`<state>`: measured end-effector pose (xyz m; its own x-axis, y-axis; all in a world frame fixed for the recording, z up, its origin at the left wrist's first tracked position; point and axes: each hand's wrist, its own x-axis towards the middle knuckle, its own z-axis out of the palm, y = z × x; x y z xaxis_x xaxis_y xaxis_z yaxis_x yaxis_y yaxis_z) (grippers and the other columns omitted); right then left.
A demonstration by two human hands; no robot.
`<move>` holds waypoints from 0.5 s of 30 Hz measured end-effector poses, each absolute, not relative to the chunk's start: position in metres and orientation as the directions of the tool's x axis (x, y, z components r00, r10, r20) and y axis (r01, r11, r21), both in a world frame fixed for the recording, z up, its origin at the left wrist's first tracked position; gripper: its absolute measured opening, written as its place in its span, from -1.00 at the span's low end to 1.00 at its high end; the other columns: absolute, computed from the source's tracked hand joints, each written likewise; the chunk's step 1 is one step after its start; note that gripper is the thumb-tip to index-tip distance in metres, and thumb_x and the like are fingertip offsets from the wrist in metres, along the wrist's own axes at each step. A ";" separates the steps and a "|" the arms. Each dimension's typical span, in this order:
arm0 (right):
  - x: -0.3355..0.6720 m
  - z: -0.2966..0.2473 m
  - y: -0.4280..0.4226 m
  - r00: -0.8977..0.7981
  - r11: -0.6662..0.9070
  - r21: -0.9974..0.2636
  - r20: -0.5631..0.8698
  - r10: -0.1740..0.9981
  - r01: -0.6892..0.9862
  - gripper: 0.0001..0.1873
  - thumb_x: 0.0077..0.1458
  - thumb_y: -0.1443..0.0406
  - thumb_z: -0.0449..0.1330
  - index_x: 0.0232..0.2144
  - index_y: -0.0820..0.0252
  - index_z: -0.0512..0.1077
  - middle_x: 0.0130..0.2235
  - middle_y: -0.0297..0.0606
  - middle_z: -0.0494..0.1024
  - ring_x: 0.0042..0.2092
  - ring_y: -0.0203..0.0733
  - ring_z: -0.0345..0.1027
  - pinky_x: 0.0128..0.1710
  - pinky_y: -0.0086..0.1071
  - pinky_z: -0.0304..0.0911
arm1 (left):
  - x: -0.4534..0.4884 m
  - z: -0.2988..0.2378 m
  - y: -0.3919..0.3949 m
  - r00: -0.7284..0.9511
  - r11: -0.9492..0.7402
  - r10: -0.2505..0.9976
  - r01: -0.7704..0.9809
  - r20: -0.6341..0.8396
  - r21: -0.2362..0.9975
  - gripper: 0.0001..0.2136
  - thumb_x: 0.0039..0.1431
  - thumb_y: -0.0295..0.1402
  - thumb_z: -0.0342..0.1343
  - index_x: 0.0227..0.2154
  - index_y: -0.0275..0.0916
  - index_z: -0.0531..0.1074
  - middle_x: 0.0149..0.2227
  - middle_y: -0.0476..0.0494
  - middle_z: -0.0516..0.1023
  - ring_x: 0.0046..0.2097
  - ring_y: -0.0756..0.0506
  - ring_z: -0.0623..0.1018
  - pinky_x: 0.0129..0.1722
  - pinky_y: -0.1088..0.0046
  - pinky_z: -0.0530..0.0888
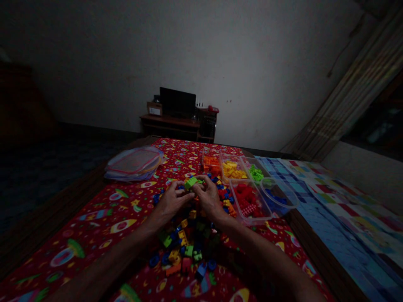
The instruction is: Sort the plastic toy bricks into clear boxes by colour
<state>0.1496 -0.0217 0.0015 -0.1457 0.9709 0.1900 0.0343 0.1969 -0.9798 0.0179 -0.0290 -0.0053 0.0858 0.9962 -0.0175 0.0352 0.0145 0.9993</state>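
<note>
Both my hands meet above a loose heap of toy building blocks (183,238) on a red patterned cloth. My left hand (174,198) pinches a light green building block (190,183) from the left. On the other side, the fingers of my right hand (208,196) close around green block pieces at the same spot. Whether these pieces are joined cannot be made out. Blue, yellow, orange, red and green blocks lie scattered below and around my hands, partly hidden by them and in shadow.
Right of the heap stand clear containers of sorted blocks: orange (211,165), yellow (233,171), green (256,173), red (247,199) and blue (276,197). Stacked clear lids (134,163) lie at left. A bed (333,209) adjoins the table's right side.
</note>
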 end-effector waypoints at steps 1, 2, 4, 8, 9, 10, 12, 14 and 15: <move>0.149 0.001 -0.023 -0.143 0.187 -0.982 0.185 0.972 0.002 -0.67 -0.04 0.14 0.12 -0.20 0.09 0.26 -0.43 -0.38 0.46 -0.37 -0.22 0.38 -0.43 -0.44 0.27 | 0.020 -0.005 -0.030 0.079 0.012 0.997 0.015 -0.013 1.000 -0.38 -0.29 -0.08 0.31 -0.20 -0.18 0.14 -0.34 -0.07 0.58 -0.38 -0.14 0.59 -0.46 0.37 0.49; 0.149 0.001 -0.023 -0.142 0.179 -0.984 0.181 0.973 -0.027 -0.67 -0.05 0.15 0.14 -0.21 0.09 0.27 -0.44 -0.39 0.46 -0.38 -0.23 0.38 -0.44 -0.44 0.26 | 0.021 -0.004 -0.031 0.077 0.002 0.997 0.013 -0.003 1.000 -0.38 -0.29 -0.09 0.30 -0.18 -0.18 0.14 -0.33 -0.08 0.58 -0.37 -0.15 0.60 -0.45 0.36 0.49; 0.150 0.001 -0.022 -0.126 0.161 -0.985 0.167 0.978 -0.062 -0.68 -0.08 0.17 0.15 -0.23 0.11 0.29 -0.48 -0.41 0.43 -0.41 -0.25 0.36 -0.46 -0.46 0.24 | 0.022 -0.004 -0.033 0.084 -0.041 0.996 0.047 0.037 0.998 -0.40 -0.25 -0.11 0.27 -0.15 -0.19 0.14 -0.33 -0.08 0.57 -0.36 -0.14 0.59 -0.43 0.36 0.50; 0.164 0.007 -0.016 -0.007 0.163 -0.985 0.163 0.987 -0.049 -0.70 -0.10 0.19 0.16 -0.26 0.16 0.31 -0.53 -0.44 0.39 -0.44 -0.29 0.32 -0.45 -0.47 0.23 | 0.016 -0.006 -0.032 0.110 -0.205 0.977 0.294 0.180 0.934 -0.48 -0.12 -0.18 0.18 -0.07 -0.21 0.20 -0.42 -0.01 0.52 -0.38 -0.11 0.57 -0.40 0.36 0.49; 0.171 0.010 -0.013 0.009 0.186 -0.982 0.186 0.983 -0.037 -0.69 -0.09 0.18 0.17 -0.26 0.16 0.31 -0.52 -0.43 0.41 -0.42 -0.29 0.34 -0.42 -0.47 0.25 | 0.014 -0.007 -0.030 0.123 -0.250 0.968 0.385 0.219 0.889 -0.51 -0.09 -0.20 0.16 -0.06 -0.21 0.23 -0.41 -0.02 0.51 -0.38 -0.11 0.56 -0.39 0.35 0.49; 0.179 0.014 -0.010 0.014 0.217 -0.976 0.217 0.976 -0.021 -0.69 -0.09 0.17 0.17 -0.26 0.16 0.31 -0.50 -0.41 0.43 -0.40 -0.29 0.36 -0.40 -0.46 0.27 | 0.010 -0.008 -0.028 0.141 -0.292 0.956 0.473 0.256 0.831 -0.54 -0.06 -0.21 0.14 -0.06 -0.20 0.26 -0.39 -0.05 0.52 -0.36 -0.13 0.56 -0.36 0.32 0.50; 0.201 0.019 -0.001 0.007 0.280 -0.959 0.280 0.960 0.043 -0.67 -0.08 0.14 0.18 -0.25 0.16 0.31 -0.46 -0.38 0.46 -0.38 -0.27 0.39 -0.37 -0.43 0.31 | 0.004 -0.011 -0.024 0.198 -0.379 0.923 0.605 0.328 0.700 -0.62 -0.02 -0.22 0.09 -0.09 -0.19 0.34 -0.26 -0.14 0.56 -0.24 -0.18 0.56 -0.23 0.25 0.50; 0.230 0.024 0.011 0.003 0.321 -0.935 0.325 0.946 0.153 -0.66 -0.07 0.15 0.17 -0.23 0.17 0.32 -0.41 -0.34 0.49 -0.39 -0.26 0.41 -0.38 -0.39 0.35 | -0.001 -0.014 -0.020 0.267 -0.457 0.884 0.663 0.383 0.593 -0.67 0.01 -0.22 0.06 -0.13 -0.19 0.40 -0.12 -0.21 0.55 -0.09 -0.23 0.53 -0.09 0.20 0.46; 0.247 0.025 0.017 0.008 0.329 -0.918 0.339 0.941 0.221 -0.66 -0.07 0.17 0.17 -0.22 0.18 0.33 -0.37 -0.31 0.51 -0.39 -0.25 0.42 -0.38 -0.37 0.36 | -0.003 -0.015 -0.018 0.295 -0.486 0.868 0.670 0.400 0.561 -0.68 0.03 -0.21 0.04 -0.14 -0.19 0.42 -0.07 -0.23 0.53 -0.04 -0.24 0.51 -0.04 0.19 0.44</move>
<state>0.2474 0.0174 0.0250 0.0084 0.9408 0.3388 0.2213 0.3287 -0.9182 -0.0027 -0.0182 -0.0154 0.2948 0.8680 0.3996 0.6700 -0.4860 0.5612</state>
